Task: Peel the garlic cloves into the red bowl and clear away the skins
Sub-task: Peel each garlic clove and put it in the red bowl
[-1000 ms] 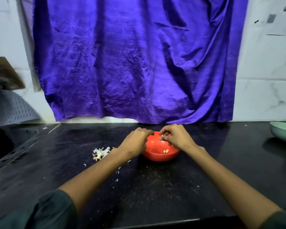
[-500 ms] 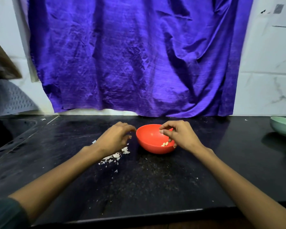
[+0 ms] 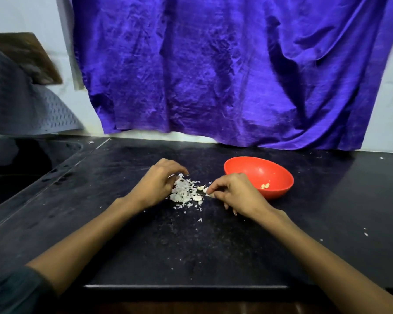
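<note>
At frame centre, the left hand (image 3: 156, 186), fingers curled, rests on the skins (image 3: 183, 193). Right of them lie cloves (image 3: 197, 197), long axes differing. The right hand (image 3: 234, 194) pinches one clove. The bowl (image 3: 254, 169), centre right, holds peeled cloves (image 3: 265, 186).

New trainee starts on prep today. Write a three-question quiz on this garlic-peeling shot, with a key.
1. True or false: the red bowl stands on the black counter on the right hand's side.
2. What lies between the left hand and the right hand?
A. a knife
B. a pile of garlic skins with a few cloves
C. a green plate
3. Fill in: the peeled cloves in the bowl lie near its ____ wall.

Key
1. True.
2. B.
3. Near (the camera side).
</note>
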{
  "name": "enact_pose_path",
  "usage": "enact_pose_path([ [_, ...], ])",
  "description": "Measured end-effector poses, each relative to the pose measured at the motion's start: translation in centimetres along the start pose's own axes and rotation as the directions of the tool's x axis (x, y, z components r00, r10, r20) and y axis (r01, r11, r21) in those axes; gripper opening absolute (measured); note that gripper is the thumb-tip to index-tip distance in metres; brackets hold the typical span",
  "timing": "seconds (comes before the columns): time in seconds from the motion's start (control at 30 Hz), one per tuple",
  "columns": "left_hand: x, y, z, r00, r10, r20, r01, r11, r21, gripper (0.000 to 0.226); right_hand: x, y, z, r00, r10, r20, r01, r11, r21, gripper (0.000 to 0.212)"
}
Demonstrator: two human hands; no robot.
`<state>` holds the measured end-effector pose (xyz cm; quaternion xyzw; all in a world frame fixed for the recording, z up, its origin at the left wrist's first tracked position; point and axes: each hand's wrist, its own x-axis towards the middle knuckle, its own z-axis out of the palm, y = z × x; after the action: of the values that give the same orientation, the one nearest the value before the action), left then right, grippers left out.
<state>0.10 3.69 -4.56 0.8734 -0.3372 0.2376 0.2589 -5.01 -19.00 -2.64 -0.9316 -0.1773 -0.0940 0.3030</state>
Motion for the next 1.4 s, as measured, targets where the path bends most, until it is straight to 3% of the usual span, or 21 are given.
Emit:
enact_pose_path([
  [0.2,0.1,-0.9,1.1,0.993,0.085,-0.080,-0.082,0.996,0.041,0.033,1.8,-0.4,2.1,0.998,-0.056,0.042,0.059,0.995,-0.077,0.007],
  [0.37,-0.1,-0.9,1.6,0.992,0.114,-0.051,-0.111,0.992,0.051,0.031,2.3,0.5,3.1,0.998,-0.041,0.049,0.050,0.980,-0.194,0.013],
  [0.57,-0.3,-0.8,2.2,0.990,0.114,-0.085,-0.112,0.993,0.028,0.024,2.0,0.7,2.2,0.997,-0.039,-0.070,0.044,0.996,0.075,0.007],
  [0.7,-0.4,-0.1,2.1,0.995,-0.045,-0.089,0.039,0.997,-0.060,0.021,3.2,0.3,2.5,0.995,-0.047,-0.093,0.066,0.975,0.214,0.008],
  [0.77,-0.3,0.3,1.9,0.981,-0.179,-0.080,0.151,0.950,-0.274,0.015,3.8,0.2,2.8,0.996,-0.029,-0.080,0.053,0.949,0.310,0.008],
  [0.83,0.0,0.8,1.7,0.957,-0.290,-0.016,0.239,0.819,-0.522,0.009,4.3,0.2,3.1,0.998,-0.002,-0.063,0.030,0.893,0.448,0.007],
  [0.93,-0.1,1.4,1.6,0.931,-0.363,0.040,0.291,0.670,-0.683,0.006,4.3,0.5,3.7,0.999,0.028,-0.032,-0.002,0.776,0.631,0.011],
  [1.0,-0.1,1.5,1.7,0.913,-0.402,0.064,0.313,0.594,-0.741,0.007,4.1,0.7,4.0,0.999,0.006,-0.040,0.022,0.740,0.672,0.017],
  [1.13,-0.1,1.5,2.0,0.876,-0.470,0.112,0.365,0.491,-0.791,0.008,4.1,0.9,4.5,0.990,-0.037,-0.134,0.114,0.770,0.628,0.024],
  [1.4,0.0,1.4,1.6,0.874,-0.472,0.119,0.366,0.477,-0.799,0.002,4.0,0.5,4.9,0.979,-0.072,-0.192,0.172,0.797,0.578,0.026],
])
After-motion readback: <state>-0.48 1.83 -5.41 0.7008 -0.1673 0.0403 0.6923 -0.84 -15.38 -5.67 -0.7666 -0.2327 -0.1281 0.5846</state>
